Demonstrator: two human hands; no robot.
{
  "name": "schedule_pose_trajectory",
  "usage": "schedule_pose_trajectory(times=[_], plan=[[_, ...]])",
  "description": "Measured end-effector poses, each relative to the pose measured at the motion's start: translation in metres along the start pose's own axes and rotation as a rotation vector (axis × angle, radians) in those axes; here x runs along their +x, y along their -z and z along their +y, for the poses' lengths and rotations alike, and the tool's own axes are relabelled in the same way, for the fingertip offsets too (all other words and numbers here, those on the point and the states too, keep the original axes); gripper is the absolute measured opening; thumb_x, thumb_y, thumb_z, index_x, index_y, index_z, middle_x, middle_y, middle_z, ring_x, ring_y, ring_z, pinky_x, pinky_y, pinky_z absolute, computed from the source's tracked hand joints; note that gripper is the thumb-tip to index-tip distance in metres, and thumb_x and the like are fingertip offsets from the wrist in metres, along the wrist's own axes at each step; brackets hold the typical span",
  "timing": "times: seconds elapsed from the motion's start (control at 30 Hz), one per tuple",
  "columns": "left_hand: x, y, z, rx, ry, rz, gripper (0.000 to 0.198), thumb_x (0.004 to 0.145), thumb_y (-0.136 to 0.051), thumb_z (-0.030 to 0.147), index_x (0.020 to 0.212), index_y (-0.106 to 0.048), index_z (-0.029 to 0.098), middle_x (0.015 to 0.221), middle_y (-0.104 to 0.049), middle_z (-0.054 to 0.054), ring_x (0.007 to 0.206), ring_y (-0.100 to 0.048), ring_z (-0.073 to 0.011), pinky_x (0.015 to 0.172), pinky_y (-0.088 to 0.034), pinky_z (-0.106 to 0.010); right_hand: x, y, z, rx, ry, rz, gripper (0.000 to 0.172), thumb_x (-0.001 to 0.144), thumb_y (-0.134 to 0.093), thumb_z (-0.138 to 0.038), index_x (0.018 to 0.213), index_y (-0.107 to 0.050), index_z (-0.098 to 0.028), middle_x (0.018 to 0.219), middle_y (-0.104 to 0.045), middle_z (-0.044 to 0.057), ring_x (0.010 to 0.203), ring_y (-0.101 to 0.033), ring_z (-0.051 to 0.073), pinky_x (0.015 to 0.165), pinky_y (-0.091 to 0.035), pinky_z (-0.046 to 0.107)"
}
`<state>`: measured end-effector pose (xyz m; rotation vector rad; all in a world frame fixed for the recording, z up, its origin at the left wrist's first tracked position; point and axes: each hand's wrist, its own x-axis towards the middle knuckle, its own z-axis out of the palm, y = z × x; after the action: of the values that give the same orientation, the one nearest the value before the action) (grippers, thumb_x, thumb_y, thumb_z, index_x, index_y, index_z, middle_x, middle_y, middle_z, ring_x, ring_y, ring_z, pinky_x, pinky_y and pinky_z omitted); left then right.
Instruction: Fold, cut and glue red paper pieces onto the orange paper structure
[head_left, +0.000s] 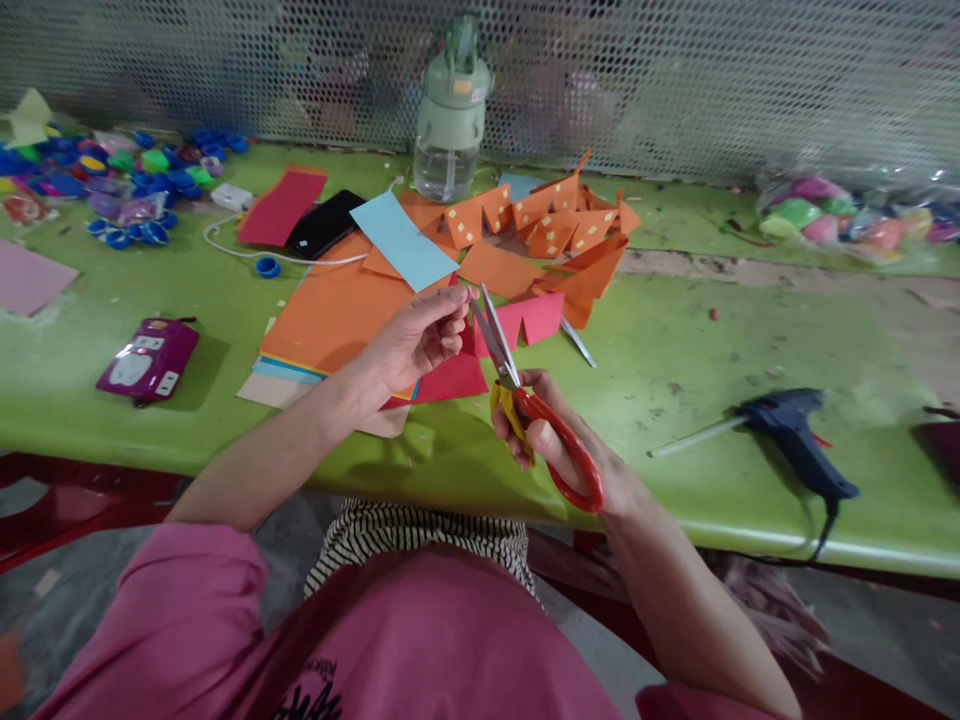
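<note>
Holding scissors (511,376), right hand (556,452) partly hidden by handle (593,492)

Perforated grey panel (705,85), spanning the rear, blurred coloured shapes (574,90) visible through it; long green table (720,340), glossy, scuffed, with pale worn strip (690,263) at rear right; red furniture (82,490), lower left; grey floor (82,600); light sheen along table's front edge.

The person's bare left forearm (300,430) and right forearm (675,575) reach forward, angling inward, the left hand (427,335) pinching thumb and forefinger together above loosely curled fingers, the right hand (555,445), slightly nearer the body, curled in a grip.
</note>
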<state>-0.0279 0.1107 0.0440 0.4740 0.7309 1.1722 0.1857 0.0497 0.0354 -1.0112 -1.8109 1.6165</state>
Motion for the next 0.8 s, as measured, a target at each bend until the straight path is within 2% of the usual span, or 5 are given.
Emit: schedule_pose_trajectory(times=[0.23, 0.47, 0.57, 0.73, 0.8], plan=[[0.001, 0.004, -0.005, 0.039, -0.043, -0.108, 0.021, 0.084, -0.08, 0.023, 0.072, -0.065, 0.014, 0.064, -0.055, 0.005, 0.054, -0.049, -0.0013, 0.047, -0.039, -0.012, -0.001, 0.0, 0.001, 0.084, -0.047, -0.027, 0.063, 0.086, -0.051, -0.082, 0.115, -0.036, -0.028, 0.09, -0.051, -0.001, 0.065, -0.047, 0.011, 0.054, -0.044, 0.029], [0.003, 0.006, -0.007, 0.288, -0.291, -0.125, 0.021, 0.082, -0.081, 0.028, 0.075, -0.065, 0.017, 0.062, -0.056, 0.007, 0.052, -0.048, -0.0028, 0.051, -0.041, -0.015, -0.008, 0.001, 0.007, 0.096, -0.039, -0.008, 0.066, 0.084, -0.05, -0.085, 0.115, -0.037, -0.028, 0.088, -0.053, -0.003, 0.06, -0.047, 0.008, 0.049, -0.043, 0.026], [0.004, 0.008, -0.01, 0.336, -0.343, -0.138, 0.021, 0.083, -0.079, 0.032, 0.076, -0.065, 0.018, 0.063, -0.058, 0.007, 0.054, -0.049, -0.0038, 0.054, -0.041, -0.016, -0.009, -0.003, 0.01, 0.137, -0.027, 0.013, 0.067, 0.082, -0.053, -0.085, 0.115, -0.038, -0.028, 0.086, -0.054, -0.004, 0.055, -0.044, 0.007, 0.043, -0.04, 0.023], [0.007, 0.011, -0.004, 0.471, -0.276, -0.012, 0.016, 0.086, -0.073, 0.029, 0.078, -0.064, 0.019, 0.07, -0.061, 0.005, 0.059, -0.052, -0.0046, 0.059, -0.041, -0.017, -0.01, 0.002, 0.004, 0.209, 0.12, 0.185, 0.069, 0.077, -0.055, -0.088, 0.113, -0.038, -0.031, 0.077, -0.054, -0.007, 0.044, -0.037, 0.006, 0.035, -0.03, 0.023], [0.006, 0.014, 0.006, 0.658, -0.234, 0.019, 0.013, 0.086, -0.071, 0.027, 0.077, -0.065, 0.019, 0.071, -0.062, 0.004, 0.061, -0.053, -0.0061, 0.06, -0.04, -0.019, -0.011, 0.017, -0.002, 0.119, 0.067, 0.216, 0.069, 0.075, -0.062, -0.085, 0.11, -0.037, -0.031, 0.075, -0.055, -0.007, 0.043, -0.038, 0.007, 0.035, -0.03, 0.024]])
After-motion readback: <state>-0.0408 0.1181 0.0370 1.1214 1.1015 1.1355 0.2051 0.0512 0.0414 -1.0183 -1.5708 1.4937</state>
